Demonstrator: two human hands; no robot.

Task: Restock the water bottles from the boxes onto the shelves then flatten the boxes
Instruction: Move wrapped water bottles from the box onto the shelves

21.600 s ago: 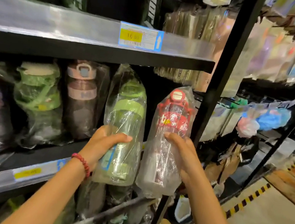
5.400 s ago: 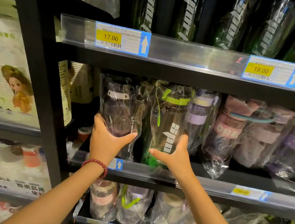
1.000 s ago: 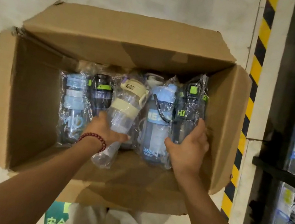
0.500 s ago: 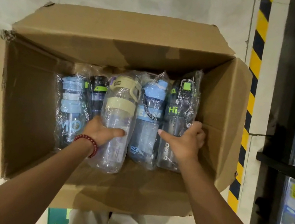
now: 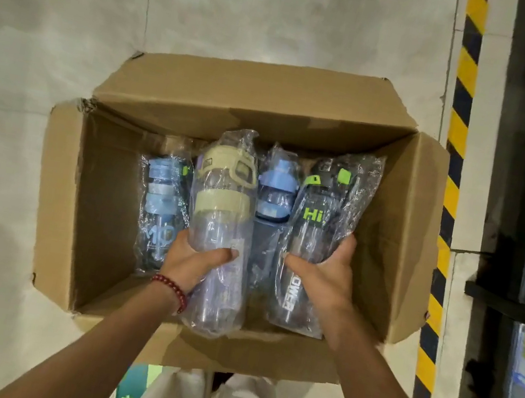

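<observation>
An open cardboard box (image 5: 56, 199) sits on the floor below me. My left hand (image 5: 190, 261) grips a clear bottle with a beige lid (image 5: 223, 199), wrapped in plastic and raised above the box. My right hand (image 5: 323, 271) holds a dark bottle with a green "Hi" print (image 5: 313, 228), also bagged and lifted. Still in the box are a blue-lidded bottle (image 5: 274, 190) between the two and a light blue bottle (image 5: 160, 199) at the left.
A black shelf rack (image 5: 514, 303) with bagged goods and price tags runs down the right side. Yellow and black hazard tape (image 5: 449, 195) marks the floor beside it. Pale concrete floor surrounds the box. My light trousers show at the bottom.
Both hands have lifted their bottles up and toward me, out of the row in the box. The view has pulled back, so the box appears smaller and lower.
</observation>
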